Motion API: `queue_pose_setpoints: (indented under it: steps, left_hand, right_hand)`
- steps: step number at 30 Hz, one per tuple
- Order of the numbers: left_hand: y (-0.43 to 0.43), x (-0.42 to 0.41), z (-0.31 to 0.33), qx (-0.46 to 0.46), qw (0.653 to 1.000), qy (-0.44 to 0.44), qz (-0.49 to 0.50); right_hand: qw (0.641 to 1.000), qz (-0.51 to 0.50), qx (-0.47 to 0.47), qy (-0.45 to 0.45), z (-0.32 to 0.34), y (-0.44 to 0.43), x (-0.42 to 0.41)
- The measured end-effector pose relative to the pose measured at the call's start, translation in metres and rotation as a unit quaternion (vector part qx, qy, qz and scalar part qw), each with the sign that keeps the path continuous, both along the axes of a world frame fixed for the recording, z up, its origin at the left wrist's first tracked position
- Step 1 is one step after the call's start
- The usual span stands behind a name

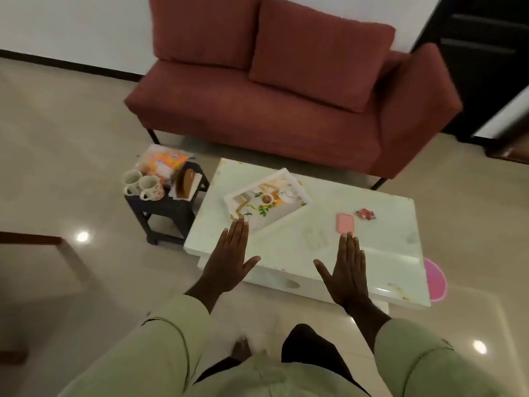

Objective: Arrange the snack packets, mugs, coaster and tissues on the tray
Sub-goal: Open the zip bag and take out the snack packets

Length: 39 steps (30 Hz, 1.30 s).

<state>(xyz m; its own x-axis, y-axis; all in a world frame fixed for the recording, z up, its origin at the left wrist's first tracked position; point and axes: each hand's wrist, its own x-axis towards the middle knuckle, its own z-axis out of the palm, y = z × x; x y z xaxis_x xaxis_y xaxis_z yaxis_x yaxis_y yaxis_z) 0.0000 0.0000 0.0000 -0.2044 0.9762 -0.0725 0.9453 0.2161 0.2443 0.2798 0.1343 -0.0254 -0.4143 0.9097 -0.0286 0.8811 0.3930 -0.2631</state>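
A white tray (283, 175) with a printed tea picture lies askew on the white coffee table (380, 224). Two floral mugs (142, 185) stand on a small black side table (169, 209) to the left, with orange snack packets (163, 163) behind them and a brown coaster (187, 180) upright in a holder beside them. My left hand (229, 259) hovers flat and open at the tray's near corner. My right hand (347, 267) is spread open over the table's front, holding nothing. I cannot make out the tissues.
A pink phone (345, 223) and a small red wrapper (365, 214) lie on the coffee table's right half. A red sofa (286, 90) stands behind it. A pink round object (435, 279) sits on the floor at the table's right end.
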Motion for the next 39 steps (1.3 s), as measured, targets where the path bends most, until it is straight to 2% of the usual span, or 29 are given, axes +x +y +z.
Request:
queue_pose_setpoints:
  steps: [7,16,23,30,39]
  left_hand:
    - [-0.024,-0.095,-0.008,-0.011,0.998,0.029,0.062]
    - [-0.026,-0.230,-0.003,-0.028,0.989,0.012,0.146]
    - [-0.043,-0.329,-0.006,-0.038,0.979,0.011,0.198]
    - [-0.044,-0.422,-0.018,-0.044,0.982,0.002,0.185]
    - [-0.010,-0.538,-0.015,-0.035,0.990,-0.065,0.120]
  right_hand:
    - [0.998,0.063,-0.017,-0.006,-0.006,0.001,-0.102]
    - [0.994,0.094,-0.050,0.028,-0.031,0.018,-0.256]
    - [0.988,0.146,-0.058,0.015,-0.030,0.016,-0.369]
    - [0.987,0.153,-0.051,0.007,-0.030,0.005,-0.461]
    - [0.994,0.071,-0.084,0.014,-0.029,-0.014,-0.562]
